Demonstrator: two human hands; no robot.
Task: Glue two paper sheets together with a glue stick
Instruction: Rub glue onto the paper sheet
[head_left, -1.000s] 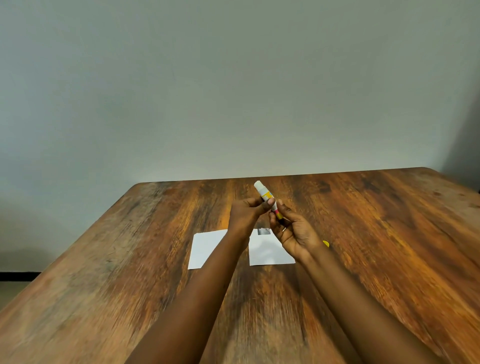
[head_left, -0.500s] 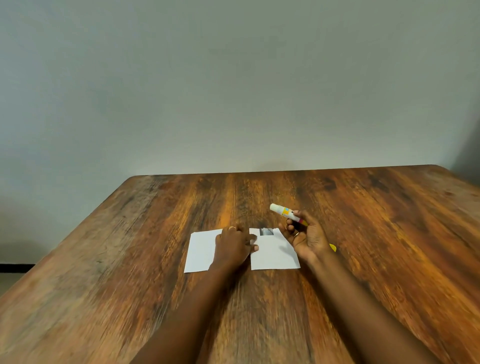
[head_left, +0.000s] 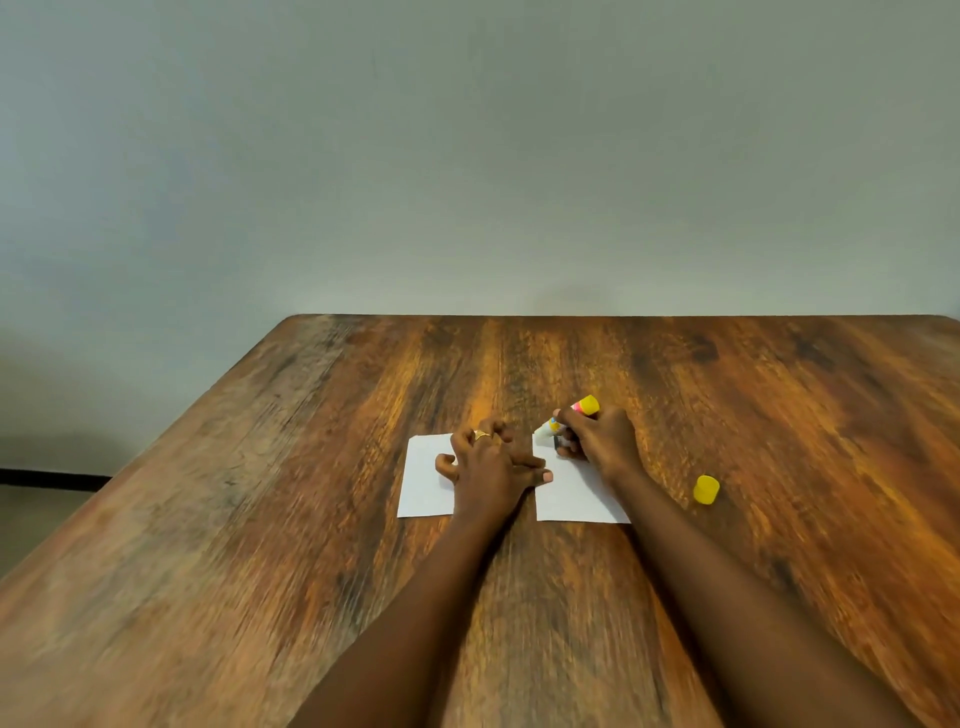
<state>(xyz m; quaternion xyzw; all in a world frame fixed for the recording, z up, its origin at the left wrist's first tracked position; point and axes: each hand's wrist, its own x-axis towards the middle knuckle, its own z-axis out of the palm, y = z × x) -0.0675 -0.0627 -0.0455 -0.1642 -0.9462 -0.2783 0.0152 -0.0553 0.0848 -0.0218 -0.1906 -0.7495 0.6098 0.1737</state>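
on the wooden table (head_left: 519, 597), two white sheets lie side by side. the left hand (head_left: 485, 470) presses flat across both. right of it, the right hand (head_left: 597, 436) clamps the glue stick (head_left: 566, 415), tip at the right sheet (head_left: 576, 493) far corner; stroke lightly, sheet pinned. yellow cap (head_left: 706, 489) lies further right.

Plain indoor room, type not determinable; no fittings identify it as home, office or workshop. A bare grey-green wall (head_left: 467, 156) stands behind the far edge of a worn wood-grain table (head_left: 260, 519). A dark skirting strip (head_left: 52, 478) shows at lower left.
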